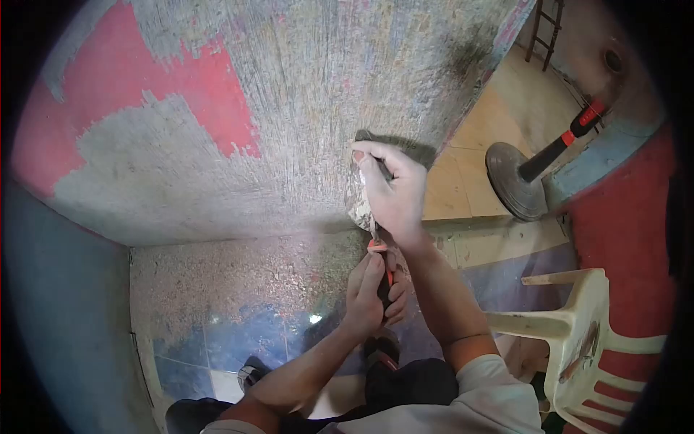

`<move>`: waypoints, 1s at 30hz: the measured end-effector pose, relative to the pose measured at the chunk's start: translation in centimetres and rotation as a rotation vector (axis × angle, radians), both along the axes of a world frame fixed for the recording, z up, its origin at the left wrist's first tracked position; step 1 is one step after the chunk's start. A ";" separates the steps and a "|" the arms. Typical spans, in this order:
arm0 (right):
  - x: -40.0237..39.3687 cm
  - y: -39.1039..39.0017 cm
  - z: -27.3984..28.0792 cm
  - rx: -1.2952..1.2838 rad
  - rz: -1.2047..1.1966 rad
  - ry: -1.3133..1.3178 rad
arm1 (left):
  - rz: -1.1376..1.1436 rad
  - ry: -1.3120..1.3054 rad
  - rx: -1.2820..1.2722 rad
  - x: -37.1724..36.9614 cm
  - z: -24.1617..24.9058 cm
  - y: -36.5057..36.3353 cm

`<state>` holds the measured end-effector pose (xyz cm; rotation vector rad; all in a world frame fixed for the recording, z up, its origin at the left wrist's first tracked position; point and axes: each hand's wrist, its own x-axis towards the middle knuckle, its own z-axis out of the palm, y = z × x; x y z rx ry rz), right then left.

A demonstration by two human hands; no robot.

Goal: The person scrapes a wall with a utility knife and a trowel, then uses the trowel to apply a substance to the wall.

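Note:
In the head view, my left hand is wrapped round the black and orange handle of a tool, low in front of the wall. The tool's metal blade points up and has whitish crumbs on it. Above it, my right hand is closed on a dark, flat object near the blade; most of this object is hidden by the fingers. Behind both hands stands the scraped grey wall, with pink paint patches at its upper left.
Paint flakes cover the floor along the wall's base. At the right are a cream plastic chair and a round black base with a red-topped handle. A small ladder stands far back. My feet are below.

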<state>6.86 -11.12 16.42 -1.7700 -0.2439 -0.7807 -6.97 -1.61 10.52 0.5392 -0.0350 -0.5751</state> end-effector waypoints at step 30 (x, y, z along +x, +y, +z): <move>0.6 2.3 1.8 0.154 0.034 0.018 | -0.068 -0.117 -0.005 0.9 5.5 4.0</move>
